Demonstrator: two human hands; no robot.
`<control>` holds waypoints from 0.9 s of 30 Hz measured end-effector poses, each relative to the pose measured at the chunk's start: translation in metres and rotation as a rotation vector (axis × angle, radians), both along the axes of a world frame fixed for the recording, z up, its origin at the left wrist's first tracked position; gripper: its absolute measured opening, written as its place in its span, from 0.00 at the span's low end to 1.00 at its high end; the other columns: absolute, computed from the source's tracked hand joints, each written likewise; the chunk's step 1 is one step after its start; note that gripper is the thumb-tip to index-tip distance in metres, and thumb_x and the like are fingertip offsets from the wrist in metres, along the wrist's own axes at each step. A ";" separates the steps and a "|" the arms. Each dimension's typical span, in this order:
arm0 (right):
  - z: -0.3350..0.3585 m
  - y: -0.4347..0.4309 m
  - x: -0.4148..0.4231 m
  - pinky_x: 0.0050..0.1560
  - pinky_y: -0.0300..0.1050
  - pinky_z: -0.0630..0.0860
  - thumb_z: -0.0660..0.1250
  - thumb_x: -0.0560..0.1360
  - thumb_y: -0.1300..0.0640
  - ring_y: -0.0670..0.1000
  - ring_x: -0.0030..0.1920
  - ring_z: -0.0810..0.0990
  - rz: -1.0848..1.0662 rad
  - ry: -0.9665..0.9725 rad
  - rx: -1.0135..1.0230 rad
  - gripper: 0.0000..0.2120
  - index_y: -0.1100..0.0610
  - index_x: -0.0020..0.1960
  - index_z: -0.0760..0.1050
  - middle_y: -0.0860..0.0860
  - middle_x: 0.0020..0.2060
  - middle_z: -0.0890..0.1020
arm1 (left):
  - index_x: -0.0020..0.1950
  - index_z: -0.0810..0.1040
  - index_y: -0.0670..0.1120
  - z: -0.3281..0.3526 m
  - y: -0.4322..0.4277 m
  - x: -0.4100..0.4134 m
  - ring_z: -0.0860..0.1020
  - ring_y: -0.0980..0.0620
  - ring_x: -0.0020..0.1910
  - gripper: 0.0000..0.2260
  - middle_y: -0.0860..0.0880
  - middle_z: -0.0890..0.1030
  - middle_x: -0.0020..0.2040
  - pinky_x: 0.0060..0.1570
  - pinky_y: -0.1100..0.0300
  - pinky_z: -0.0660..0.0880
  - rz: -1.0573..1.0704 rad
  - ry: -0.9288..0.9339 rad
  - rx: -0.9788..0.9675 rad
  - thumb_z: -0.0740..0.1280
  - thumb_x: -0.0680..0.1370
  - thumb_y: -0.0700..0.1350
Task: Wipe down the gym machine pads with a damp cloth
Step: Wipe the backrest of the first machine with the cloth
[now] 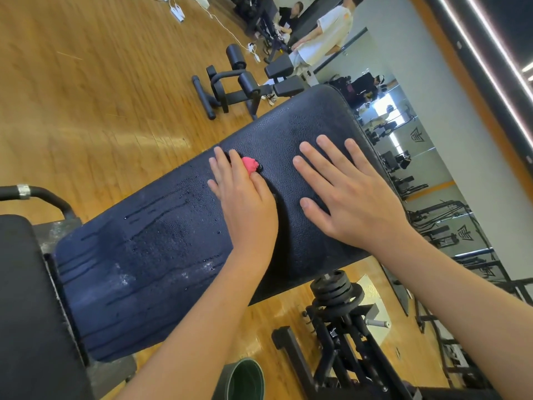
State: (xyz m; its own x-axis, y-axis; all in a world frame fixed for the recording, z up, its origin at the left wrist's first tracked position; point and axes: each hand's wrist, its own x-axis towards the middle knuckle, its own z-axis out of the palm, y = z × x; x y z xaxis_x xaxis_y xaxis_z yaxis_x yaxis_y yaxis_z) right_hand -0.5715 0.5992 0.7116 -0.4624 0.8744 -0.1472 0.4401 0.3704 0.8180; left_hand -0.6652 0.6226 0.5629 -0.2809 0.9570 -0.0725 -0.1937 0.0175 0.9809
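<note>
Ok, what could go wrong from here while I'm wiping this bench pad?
The water streaks on the pad could drip onto the wooden floor and make it slippery. The cloth is bunched small under your left hand, so patches may get missed, especially under your flat right hand. The green container below the pad could get knocked.
</note>
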 end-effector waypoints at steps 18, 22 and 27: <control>-0.001 -0.001 0.000 0.80 0.64 0.54 0.53 0.83 0.43 0.60 0.81 0.58 0.007 0.009 0.003 0.30 0.58 0.80 0.64 0.56 0.80 0.63 | 0.83 0.54 0.40 -0.013 -0.022 0.005 0.43 0.49 0.83 0.24 0.44 0.46 0.84 0.78 0.58 0.37 -0.025 0.052 0.038 0.51 0.87 0.41; 0.001 -0.001 -0.001 0.80 0.63 0.52 0.51 0.84 0.43 0.59 0.82 0.57 -0.011 -0.004 -0.012 0.30 0.57 0.81 0.63 0.56 0.81 0.61 | 0.83 0.54 0.39 -0.007 -0.015 0.002 0.43 0.47 0.83 0.23 0.43 0.47 0.84 0.78 0.58 0.37 -0.017 0.059 0.010 0.51 0.87 0.41; 0.001 -0.001 -0.002 0.80 0.63 0.52 0.51 0.84 0.43 0.59 0.82 0.56 -0.019 -0.007 -0.007 0.30 0.57 0.81 0.62 0.56 0.81 0.61 | 0.82 0.55 0.37 0.003 0.007 -0.007 0.43 0.47 0.83 0.23 0.41 0.47 0.84 0.79 0.55 0.39 -0.003 0.027 -0.016 0.51 0.87 0.41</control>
State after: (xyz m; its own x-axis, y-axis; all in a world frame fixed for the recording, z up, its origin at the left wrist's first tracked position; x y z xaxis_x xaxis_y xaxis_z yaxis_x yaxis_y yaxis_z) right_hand -0.5731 0.5979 0.7130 -0.4444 0.8820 -0.1565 0.4414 0.3676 0.8185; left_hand -0.6721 0.6296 0.5658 -0.2800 0.9566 -0.0803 -0.1666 0.0340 0.9854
